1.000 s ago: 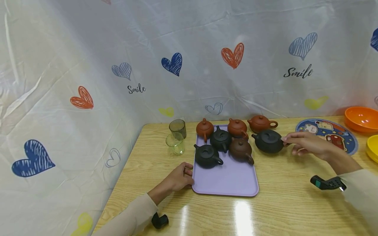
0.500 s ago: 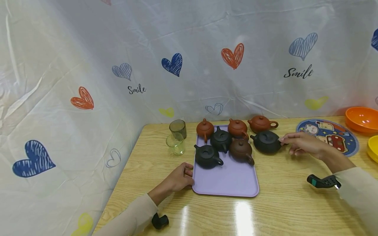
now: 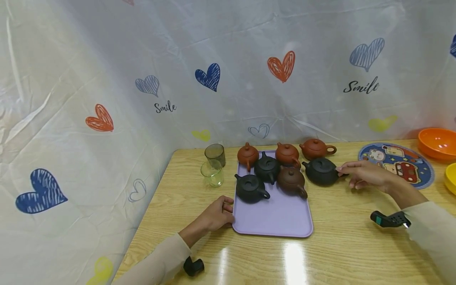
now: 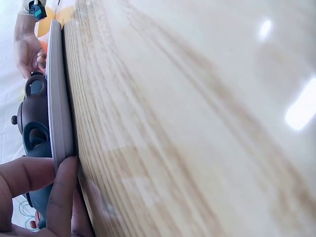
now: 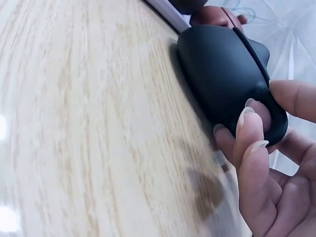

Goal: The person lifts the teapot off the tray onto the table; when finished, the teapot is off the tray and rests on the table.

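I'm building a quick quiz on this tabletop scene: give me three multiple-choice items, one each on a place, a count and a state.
1. Where does the black teapot at the right hand stand?
A on the tray
B on the table, right of the tray
C on the round mat

2. How many teapots stand on the purple tray?
A three
B five
C seven

3. What does the left hand do?
A grips the tray's edge
B lifts a glass
C lies flat, apart

B: wood beneath it.
B: two more stand off-tray.
A: fingers curl round the rim.

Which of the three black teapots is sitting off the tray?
The black teapot held by the right hand; it rests on the table just right of the purple tray, which carries the other two.
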A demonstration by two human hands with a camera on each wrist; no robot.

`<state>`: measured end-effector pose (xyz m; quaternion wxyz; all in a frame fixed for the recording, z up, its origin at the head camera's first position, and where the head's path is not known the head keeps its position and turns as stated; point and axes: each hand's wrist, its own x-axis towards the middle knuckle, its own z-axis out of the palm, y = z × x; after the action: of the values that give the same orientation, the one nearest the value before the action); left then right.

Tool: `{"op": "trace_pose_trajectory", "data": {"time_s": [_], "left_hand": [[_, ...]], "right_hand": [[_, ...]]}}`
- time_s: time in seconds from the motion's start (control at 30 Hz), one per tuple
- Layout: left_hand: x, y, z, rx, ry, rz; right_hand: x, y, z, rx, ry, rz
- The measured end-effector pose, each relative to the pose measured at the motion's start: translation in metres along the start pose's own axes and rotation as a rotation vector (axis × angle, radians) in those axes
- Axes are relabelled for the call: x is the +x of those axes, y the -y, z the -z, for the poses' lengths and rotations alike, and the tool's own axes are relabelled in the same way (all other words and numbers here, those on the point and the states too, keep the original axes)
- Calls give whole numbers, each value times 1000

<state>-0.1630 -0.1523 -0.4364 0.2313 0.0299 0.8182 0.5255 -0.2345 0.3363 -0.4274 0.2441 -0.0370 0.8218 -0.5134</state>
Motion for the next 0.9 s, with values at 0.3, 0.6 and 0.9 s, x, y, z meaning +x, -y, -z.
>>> {"op": "trace_pose_trajectory", "data": {"time_s": [0.3,0.6,0.9], "left_hand": [[1,1,0,-7,2,2],[2,2,-1,-18,7,0],[1,1,-1,-12,2,-5]], "right_hand": [[-1,-1,0,6,3,-16],[-7,-7,0,-25,-17,-3],[-20,-19,7,-15,-85,25]]}}
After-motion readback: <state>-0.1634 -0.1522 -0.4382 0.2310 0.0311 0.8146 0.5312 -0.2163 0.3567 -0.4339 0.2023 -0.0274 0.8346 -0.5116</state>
